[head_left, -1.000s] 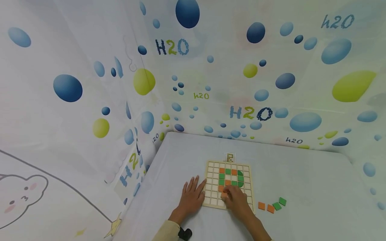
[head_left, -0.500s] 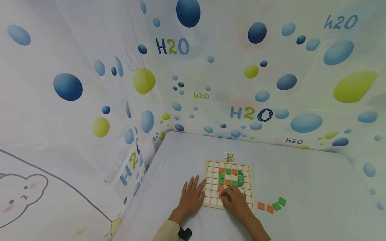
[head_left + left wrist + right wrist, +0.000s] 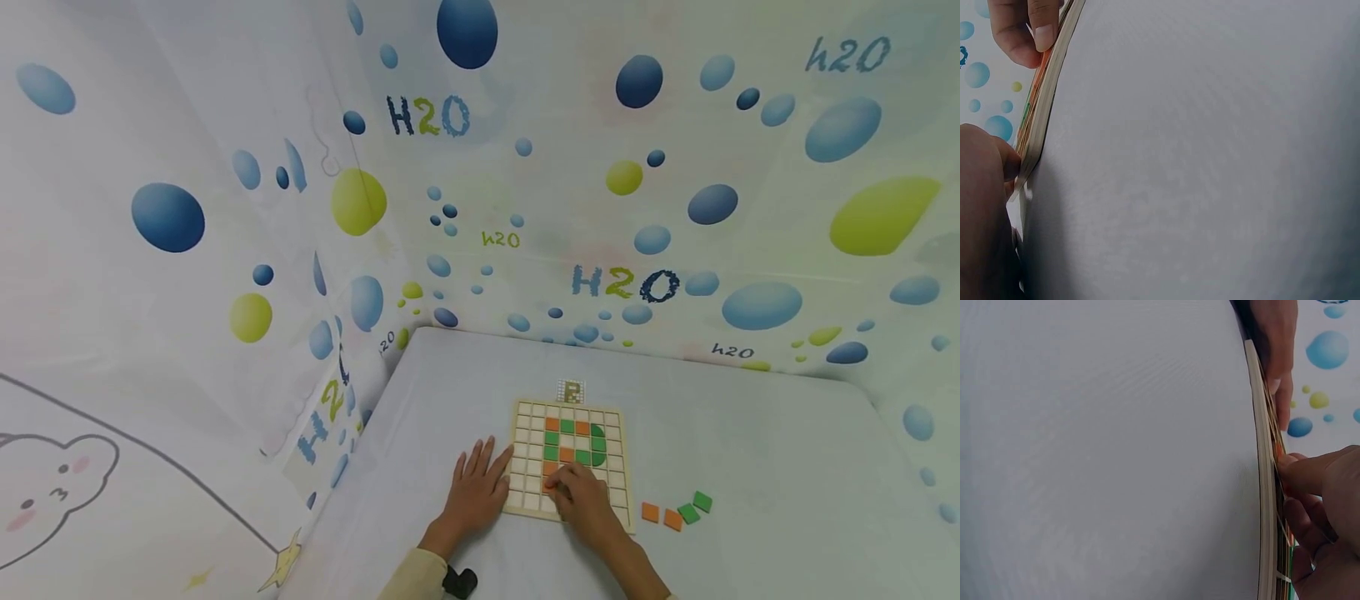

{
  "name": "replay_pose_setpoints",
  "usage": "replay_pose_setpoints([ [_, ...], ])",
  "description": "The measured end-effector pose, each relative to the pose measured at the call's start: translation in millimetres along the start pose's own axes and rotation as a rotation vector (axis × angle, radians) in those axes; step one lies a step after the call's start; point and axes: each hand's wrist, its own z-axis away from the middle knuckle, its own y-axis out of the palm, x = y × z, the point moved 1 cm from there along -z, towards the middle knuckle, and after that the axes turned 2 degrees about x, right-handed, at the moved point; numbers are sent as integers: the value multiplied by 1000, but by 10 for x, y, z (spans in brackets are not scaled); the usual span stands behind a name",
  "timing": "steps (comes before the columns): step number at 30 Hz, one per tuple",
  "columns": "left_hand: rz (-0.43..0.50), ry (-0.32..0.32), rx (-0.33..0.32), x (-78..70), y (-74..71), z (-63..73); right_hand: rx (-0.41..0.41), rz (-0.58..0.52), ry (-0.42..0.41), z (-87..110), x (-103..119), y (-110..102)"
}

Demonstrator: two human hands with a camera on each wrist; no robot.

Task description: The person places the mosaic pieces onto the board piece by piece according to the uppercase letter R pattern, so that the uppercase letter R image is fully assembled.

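Observation:
A wooden grid board (image 3: 528, 482) lies on the white-covered table, with orange and green tiles (image 3: 597, 445) set in its cells; two of the green ones have a rounded edge. My left hand (image 3: 477, 490) rests with straight fingers at the board's left edge, its fingertips touching the frame. Over the lower middle cells, the thumb and forefinger of my right hand (image 3: 588, 503) pinch a small orange square tile (image 3: 549, 489) down at the board's surface. Those fingers partly cover the tile, so how fully it sits in its cell cannot be told. The right wrist view shows the right hand (image 3: 1329, 500) low over the board.
Right of the board lie loose orange tiles (image 3: 650, 512) and green tiles (image 3: 702, 501). A small pattern card (image 3: 572, 392) touches or nearly touches the board's top edge. A black object (image 3: 461, 582) sits by the left sleeve. Printed cloth walls stand behind and to the left.
The right hand has drawn slightly toward the person, and the orange tile has gone from tilted to lower and flatter over its cell. The left hand stays put.

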Motion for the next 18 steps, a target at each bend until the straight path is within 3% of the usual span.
replay_pose_setpoints([
  [7,-5,-14,9,-17,4,8,18,-7,19,7,-19,-12],
  [14,-54,-32,59,-59,-63,2,19,-34,38,9,-34,-3],
  [18,-54,-22,45,-41,-47,3,14,-36,52,15,-17,-16],
])
